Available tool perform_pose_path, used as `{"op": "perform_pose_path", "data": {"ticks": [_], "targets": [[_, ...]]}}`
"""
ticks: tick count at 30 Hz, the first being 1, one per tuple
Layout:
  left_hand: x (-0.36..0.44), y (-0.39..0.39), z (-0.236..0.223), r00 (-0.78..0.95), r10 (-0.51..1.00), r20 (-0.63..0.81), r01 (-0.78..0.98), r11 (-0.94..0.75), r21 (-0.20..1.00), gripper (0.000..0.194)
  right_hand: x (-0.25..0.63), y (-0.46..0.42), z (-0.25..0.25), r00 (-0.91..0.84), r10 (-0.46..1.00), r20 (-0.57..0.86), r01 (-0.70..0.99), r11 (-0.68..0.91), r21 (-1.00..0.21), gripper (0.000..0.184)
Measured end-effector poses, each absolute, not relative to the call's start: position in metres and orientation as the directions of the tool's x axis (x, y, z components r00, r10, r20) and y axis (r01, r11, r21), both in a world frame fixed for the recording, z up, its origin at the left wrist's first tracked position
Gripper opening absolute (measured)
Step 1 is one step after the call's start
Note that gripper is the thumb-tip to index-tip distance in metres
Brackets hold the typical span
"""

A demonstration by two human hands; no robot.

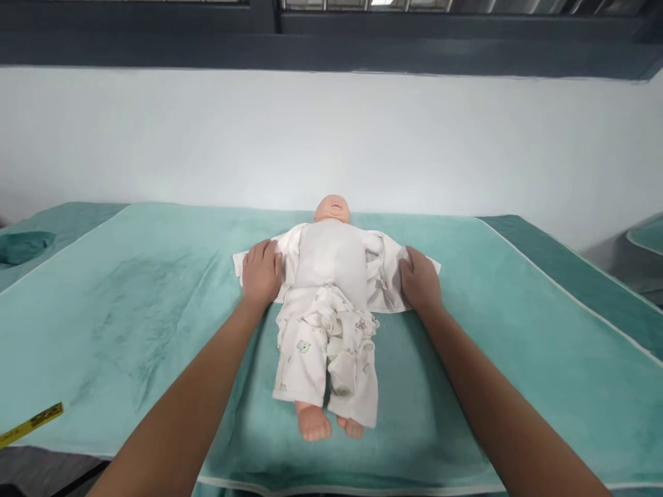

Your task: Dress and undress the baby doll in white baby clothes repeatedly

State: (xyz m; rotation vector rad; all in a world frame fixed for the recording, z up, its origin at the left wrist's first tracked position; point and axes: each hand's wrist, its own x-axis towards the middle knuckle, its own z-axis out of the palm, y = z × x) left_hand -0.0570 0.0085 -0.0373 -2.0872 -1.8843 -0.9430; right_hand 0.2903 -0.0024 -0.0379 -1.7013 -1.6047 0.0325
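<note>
A baby doll (334,259) lies on its back on a teal towel (155,310), head away from me and bare feet toward me. It wears patterned white trousers (324,345). A white top (383,276) lies spread open beneath its torso. My left hand (262,273) rests flat, fingers together, on the top's left flap beside the doll's shoulder. My right hand (419,279) presses flat on the right flap. Neither hand grips anything that I can see.
The towel covers a padded table that ends at a white wall (331,138). A dark green cloth bundle (23,246) lies at the far left. A yellow tape measure (31,422) pokes in at the lower left edge. Another teal surface (645,235) shows at far right.
</note>
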Motion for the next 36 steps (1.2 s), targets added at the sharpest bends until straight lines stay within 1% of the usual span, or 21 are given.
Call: {"op": "perform_pose_path", "data": {"ticks": [3, 4, 6, 8, 9, 11, 13, 14, 16, 18, 21, 25, 29, 30, 32, 34, 36], "targets": [[-0.049, -0.023, -0.039, -0.021, 0.807, 0.590, 0.886, -0.258, 0.385, 0.038, 0.280, -0.036, -0.035, 0.149, 0.829, 0.539, 0.804, 0.215, -0.554, 0.042], [-0.047, -0.035, -0.039, -0.059, 0.798, 0.600, 0.859, -0.265, 0.437, 0.034, 0.275, -0.049, -0.033, 0.135, 0.838, 0.530, 0.773, 0.246, -0.585, 0.039], [-0.043, -0.059, -0.040, -0.165, 0.788, 0.593, 0.776, -0.267, 0.571, 0.029, 0.261, -0.074, -0.031, 0.061, 0.898, 0.436, 0.666, 0.289, -0.688, 0.032], [-0.041, -0.081, -0.039, -0.220, 0.838, 0.499, 0.630, -0.268, 0.729, 0.026, 0.248, -0.094, -0.029, -0.064, 0.950, 0.305, 0.529, 0.292, -0.797, 0.027], [-0.040, -0.090, -0.037, -0.205, 0.884, 0.421, 0.538, -0.258, 0.803, 0.025, 0.242, -0.101, -0.027, -0.114, 0.959, 0.259, 0.466, 0.282, -0.838, 0.025], [-0.041, -0.104, -0.034, -0.119, 0.962, 0.245, 0.348, -0.191, 0.918, 0.024, 0.234, -0.108, -0.025, -0.161, 0.962, 0.221, 0.365, 0.266, -0.892, 0.023], [-0.043, -0.111, -0.031, -0.040, 0.994, 0.101, 0.176, -0.092, 0.980, 0.026, 0.230, -0.110, -0.022, -0.186, 0.958, 0.220, 0.275, 0.266, -0.924, 0.022], [-0.044, -0.113, -0.030, -0.008, 0.999, 0.050, 0.101, -0.048, 0.994, 0.027, 0.230, -0.111, -0.020, -0.217, 0.950, 0.222, 0.236, 0.272, -0.933, 0.022], [-0.048, -0.114, -0.029, 0.058, 0.998, -0.009, -0.016, 0.010, 1.000, 0.028, 0.231, -0.110, -0.017, -0.302, 0.925, 0.229, 0.181, 0.291, -0.939, 0.021], [-0.051, -0.114, -0.028, 0.114, 0.993, -0.037, -0.072, 0.046, 0.996, 0.029, 0.233, -0.111, -0.014, -0.375, 0.896, 0.236, 0.152, 0.311, -0.938, 0.020], [-0.055, -0.116, -0.023, 0.164, 0.984, -0.069, -0.082, 0.083, 0.993, 0.029, 0.237, -0.111, -0.011, -0.441, 0.869, 0.223, 0.128, 0.307, -0.943, 0.022], [-0.060, -0.124, -0.012, 0.315, 0.943, -0.105, -0.061, 0.130, 0.990, 0.028, 0.241, -0.111, -0.013, -0.475, 0.868, 0.143, 0.124, 0.227, -0.966, 0.027], [-0.064, -0.130, -0.003, 0.416, 0.899, -0.135, 0.027, 0.136, 0.990, 0.019, 0.246, -0.110, -0.016, -0.472, 0.878, 0.073, 0.136, 0.155, -0.979, 0.029], [-0.064, -0.130, -0.002, 0.426, 0.896, -0.125, 0.049, 0.115, 0.992, 0.015, 0.247, -0.110, -0.016, -0.478, 0.876, 0.062, 0.144, 0.147, -0.979, 0.028], [-0.064, -0.129, -0.003, 0.419, 0.906, -0.057, 0.065, 0.032, 0.997, 0.009, 0.249, -0.110, -0.013, -0.496, 0.867, 0.044, 0.168, 0.146, -0.975, 0.028], [-0.062, -0.126, -0.005, 0.371, 0.928, 0.036, 0.053, -0.060, 0.997, 0.009, 0.250, -0.112, -0.009, -0.519, 0.854, 0.033, 0.197, 0.157, -0.968, 0.028], [-0.057, -0.122, -0.010, 0.285, 0.954, 0.096, 0.043, -0.112, 0.993, 0.012, 0.251, -0.113, -0.006, -0.531, 0.847, 0.036, 0.224, 0.182, -0.957, 0.026]]}}
